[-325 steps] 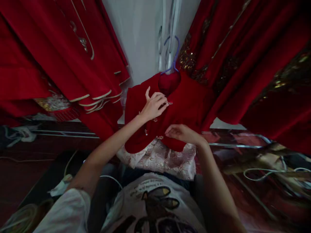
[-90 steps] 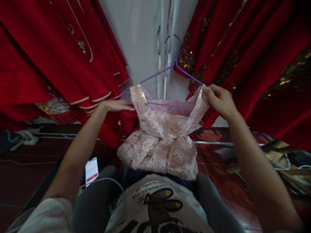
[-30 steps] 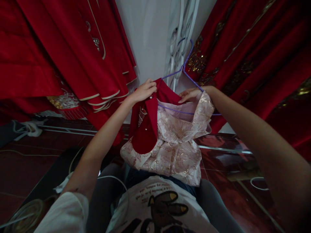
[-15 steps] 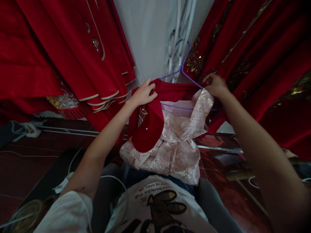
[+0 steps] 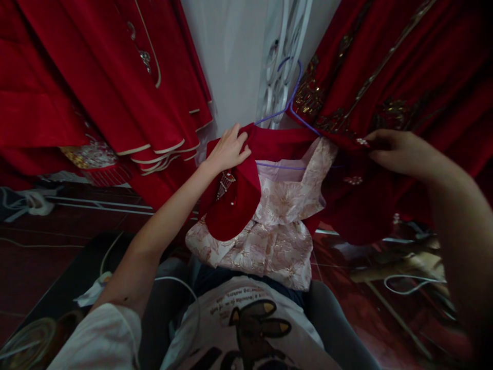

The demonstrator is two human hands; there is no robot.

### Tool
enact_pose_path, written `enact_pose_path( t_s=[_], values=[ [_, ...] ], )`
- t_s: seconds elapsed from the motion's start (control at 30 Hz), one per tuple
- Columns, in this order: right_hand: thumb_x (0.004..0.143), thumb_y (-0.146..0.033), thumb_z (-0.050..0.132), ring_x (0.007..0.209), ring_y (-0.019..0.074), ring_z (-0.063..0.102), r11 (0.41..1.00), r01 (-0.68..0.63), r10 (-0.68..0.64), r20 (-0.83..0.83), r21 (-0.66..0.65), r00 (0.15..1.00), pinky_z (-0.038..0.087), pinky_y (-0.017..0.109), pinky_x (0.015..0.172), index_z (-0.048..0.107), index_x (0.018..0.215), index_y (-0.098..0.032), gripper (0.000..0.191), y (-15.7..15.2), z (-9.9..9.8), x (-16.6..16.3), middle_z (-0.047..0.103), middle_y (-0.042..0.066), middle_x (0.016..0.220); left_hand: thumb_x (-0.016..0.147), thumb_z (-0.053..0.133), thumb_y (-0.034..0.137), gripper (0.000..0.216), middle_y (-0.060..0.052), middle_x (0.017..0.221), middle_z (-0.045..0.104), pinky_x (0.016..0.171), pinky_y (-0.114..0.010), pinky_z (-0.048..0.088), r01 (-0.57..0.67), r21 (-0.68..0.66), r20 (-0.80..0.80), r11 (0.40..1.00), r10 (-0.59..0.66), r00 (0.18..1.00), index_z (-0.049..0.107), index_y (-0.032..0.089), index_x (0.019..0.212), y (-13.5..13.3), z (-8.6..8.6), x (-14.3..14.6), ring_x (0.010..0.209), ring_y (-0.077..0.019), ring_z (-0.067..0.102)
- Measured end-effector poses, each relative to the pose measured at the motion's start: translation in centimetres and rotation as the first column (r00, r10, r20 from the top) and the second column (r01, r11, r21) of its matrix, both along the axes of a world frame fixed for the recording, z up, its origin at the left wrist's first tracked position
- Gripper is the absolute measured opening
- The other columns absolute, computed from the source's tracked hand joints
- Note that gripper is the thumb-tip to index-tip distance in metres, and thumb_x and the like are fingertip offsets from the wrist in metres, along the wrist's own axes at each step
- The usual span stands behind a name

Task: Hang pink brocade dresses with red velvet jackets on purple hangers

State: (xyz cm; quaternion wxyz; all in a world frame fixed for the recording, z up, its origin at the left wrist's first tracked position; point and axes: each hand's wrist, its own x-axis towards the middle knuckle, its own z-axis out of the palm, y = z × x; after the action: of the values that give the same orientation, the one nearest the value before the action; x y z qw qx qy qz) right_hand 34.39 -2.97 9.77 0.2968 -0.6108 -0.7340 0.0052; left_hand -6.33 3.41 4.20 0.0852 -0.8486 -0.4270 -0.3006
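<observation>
A pale pink dress (image 5: 283,252) with a shiny floral pattern lies across my lap, its upper part on a purple hanger (image 5: 289,103). Over its shoulders sits a red cape (image 5: 233,221) with rounded front edges and beaded ornaments. My left hand (image 5: 229,149) is closed on the cape at the left shoulder, above a hanging beaded tassel. Out to the right, my right hand (image 5: 400,151) pinches the cape's other front edge beside a small beaded flower, holding that panel spread away from the dress strap. The panel's outline blends into the dark red cloth behind.
Red garments with cream-edged hems (image 5: 154,118) hang at the left. More red cloth with gold embroidery (image 5: 393,110) hangs at the right. Between them stands a white metal scrollwork frame (image 5: 287,51). A white cord (image 5: 412,282) and sticks lie low at the right.
My right hand has moved from the dress's right strap outward to the right, drawing the cape's right panel open. My left hand keeps its hold on the left shoulder.
</observation>
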Motion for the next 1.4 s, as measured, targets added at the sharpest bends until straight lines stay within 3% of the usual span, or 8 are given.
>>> enact_pose_path(
  t_s=[0.07,0.23,0.43,0.6,0.73,0.93,1.2,1.4],
  values=[
    [0.060,-0.016,0.054,0.066,0.0169,0.056,0.984,-0.056,0.034,-0.129,-0.169,0.991,0.042,0.030,0.064,0.060,0.086,-0.021,0.028,0.0,-0.8,-2.3,0.067,0.004,0.078,0.090,0.050,0.030,0.018,-0.017,0.118,0.050,0.102,-0.051,0.038,-0.001,0.007,-0.002,1.000,0.001,1.000,0.055,0.016,0.100,-0.4,-0.1,0.2,0.116,-0.0338,0.051],
    [0.060,-0.017,0.044,0.067,0.0137,0.049,0.977,-0.214,0.210,-0.187,0.002,0.960,0.038,0.026,0.065,0.051,0.072,-0.019,0.014,1.0,-3.8,-10.0,0.058,0.001,0.070,0.091,0.048,0.031,0.019,-0.018,0.117,0.051,0.101,-0.050,0.039,-0.033,0.026,0.000,0.999,0.033,0.999,0.054,0.016,0.100,-1.4,-0.3,1.0,0.117,-0.0342,0.050],
    [0.062,-0.018,0.040,0.067,0.0159,0.048,0.910,-0.413,0.407,-0.265,0.035,0.874,0.040,0.027,0.064,0.037,0.072,-0.023,0.011,-0.2,-6.1,-17.7,0.052,0.000,0.070,0.091,0.049,0.034,0.019,-0.018,0.121,0.050,0.101,-0.052,0.037,-0.104,0.039,0.036,0.994,0.103,0.994,0.053,0.017,0.098,-1.4,-0.3,0.9,0.122,-0.0352,0.047],
    [0.066,-0.017,0.042,0.063,0.0181,0.049,0.945,-0.327,0.323,-0.258,0.030,0.911,0.040,0.030,0.063,0.034,0.076,-0.025,0.016,-1.2,-8.1,-17.8,0.052,0.000,0.069,0.092,0.049,0.030,0.016,-0.017,0.134,0.045,0.108,-0.054,0.032,-0.142,0.114,0.114,0.983,0.129,0.985,0.053,0.018,0.101,-3.4,-0.8,1.8,0.133,-0.0357,0.036],
    [0.068,-0.016,0.042,0.065,0.0196,0.053,0.943,-0.332,0.327,-0.264,0.024,0.908,0.043,0.032,0.064,0.035,0.079,-0.026,0.017,-1.5,-8.8,-17.5,0.055,0.000,0.072,0.093,0.046,0.027,0.016,-0.019,0.124,0.052,0.103,-0.053,0.037,-0.216,0.001,0.206,0.976,0.212,0.955,0.051,0.017,0.105,-6.2,-1.9,4.5,0.125,-0.0365,0.046],
    [0.071,-0.015,0.043,0.074,0.0213,0.058,0.918,-0.396,0.384,-0.282,0.016,0.879,0.048,0.036,0.073,0.042,0.090,-0.026,0.022,-2.3,-8.9,-18.5,0.060,0.002,0.082,0.095,0.039,0.019,0.009,-0.006,0.087,0.062,0.077,-0.033,0.050,0.087,-0.229,0.385,0.970,0.008,0.923,0.047,0.021,0.093,-6.6,-3.2,7.0,0.083,-0.0196,0.063],
    [0.072,-0.013,0.054,0.093,0.0186,0.059,0.889,-0.369,0.458,-0.488,0.272,0.743,0.053,0.032,0.071,0.028,0.123,-0.027,0.059,-2.8,-11.6,-18.8,0.049,0.007,0.112,0.096,0.045,0.032,0.009,0.004,0.065,0.056,0.062,-0.025,0.044,0.092,-0.351,0.590,0.932,0.144,0.794,0.045,0.024,0.092,-6.5,-4.6,6.6,0.060,-0.0147,0.060],
    [0.073,-0.011,0.053,0.091,0.0166,0.060,0.898,-0.312,0.434,-0.508,0.310,0.744,0.049,0.024,0.058,0.037,0.127,-0.027,0.058,-3.2,-13.0,-18.3,0.046,0.008,0.121,0.095,0.047,0.035,0.012,0.005,0.064,0.057,0.056,-0.021,0.041,0.135,-0.330,0.716,0.934,0.154,0.681,0.045,0.024,0.091,-6.2,-6.0,5.5,0.057,-0.0124,0.060]
  ],
)
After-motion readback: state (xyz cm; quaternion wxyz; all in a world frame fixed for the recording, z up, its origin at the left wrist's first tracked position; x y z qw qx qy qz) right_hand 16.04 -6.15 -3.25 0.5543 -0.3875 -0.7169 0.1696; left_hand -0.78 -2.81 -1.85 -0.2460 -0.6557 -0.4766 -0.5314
